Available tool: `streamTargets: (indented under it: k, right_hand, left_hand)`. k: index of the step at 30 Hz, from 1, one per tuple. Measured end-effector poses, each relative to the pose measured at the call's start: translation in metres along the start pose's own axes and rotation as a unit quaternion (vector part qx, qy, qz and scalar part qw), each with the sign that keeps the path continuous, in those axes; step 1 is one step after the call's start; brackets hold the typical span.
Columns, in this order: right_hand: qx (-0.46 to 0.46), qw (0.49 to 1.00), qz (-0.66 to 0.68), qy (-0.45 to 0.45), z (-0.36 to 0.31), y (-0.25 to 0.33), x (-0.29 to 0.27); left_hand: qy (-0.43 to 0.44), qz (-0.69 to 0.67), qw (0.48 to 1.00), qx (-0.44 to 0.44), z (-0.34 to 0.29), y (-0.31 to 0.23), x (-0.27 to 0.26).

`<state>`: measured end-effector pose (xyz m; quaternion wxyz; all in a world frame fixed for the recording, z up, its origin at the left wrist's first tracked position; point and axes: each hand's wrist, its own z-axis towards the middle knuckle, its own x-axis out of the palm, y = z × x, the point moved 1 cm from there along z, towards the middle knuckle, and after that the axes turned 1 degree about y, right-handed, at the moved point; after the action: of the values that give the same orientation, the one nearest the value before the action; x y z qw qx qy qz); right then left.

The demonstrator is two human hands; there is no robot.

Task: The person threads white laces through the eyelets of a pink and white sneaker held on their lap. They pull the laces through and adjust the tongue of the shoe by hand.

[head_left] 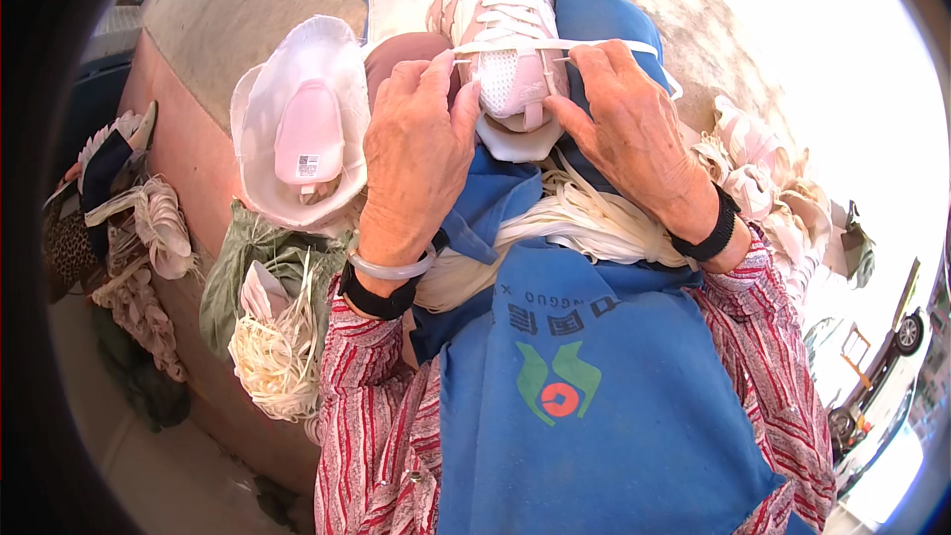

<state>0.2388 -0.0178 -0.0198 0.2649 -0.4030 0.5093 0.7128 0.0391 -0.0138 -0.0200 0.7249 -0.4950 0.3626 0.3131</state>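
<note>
A white and pinkish-brown sneaker (497, 15) rests at the top centre over my knees, its heel opening toward me. White shoelace (505, 44) crosses its upper part, threaded in rows, with a loop reaching out to the right. On the left side of the tongue, my left hand (421, 144) pinches a lace end between thumb and fingers. Across from it, my right hand (634, 134) grips the other lace end beside the right eyelets. Just below the shoe, a bundle of cream shoelaces (584, 223) lies over my blue apron (594, 337).
At left stands a white tub (253, 129) holding pink insoles (309, 129). Below it, a green sack (233, 282) has a heap of loose laces (277, 367) on it. Shoe parts (163, 228) lie farther left; pale pieces (763, 168) pile up at right. A vehicle (882, 367) stands beyond.
</note>
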Motion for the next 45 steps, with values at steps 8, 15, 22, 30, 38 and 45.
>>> streamTargets:
  k: [8, 15, 22, 30, 38, 45]
  right_hand:
    - [-0.004, 0.999, -0.046, 0.006, 0.006, -0.002, 0.004]
    - [0.013, 1.0, 0.006, 0.022, 0.008, -0.018, 0.007]
    - [-0.016, 0.994, 0.056, -0.089, 0.009, -0.013, 0.009]
    - [-0.057, 0.994, -0.097, -0.009, 0.012, 0.001, 0.005]
    - [-0.088, 0.985, -0.147, -0.004, 0.027, -0.001, 0.007]
    - [-0.113, 0.981, -0.154, -0.042, 0.026, -0.005, 0.009]
  left_hand:
    - [0.009, 0.086, 0.996, 0.011, 0.011, -0.009, 0.01]
    - [0.008, 0.003, 1.0, 0.008, 0.014, 0.003, 0.018]
    - [-0.002, 0.016, 1.0, 0.017, 0.022, 0.01, 0.02]
    - [0.011, 0.016, 0.999, 0.038, 0.016, -0.005, 0.013]
    - [0.064, 0.068, 0.992, 0.079, 0.03, -0.006, 0.009]
    - [0.072, 0.074, 0.99, 0.099, 0.032, -0.007, 0.004]
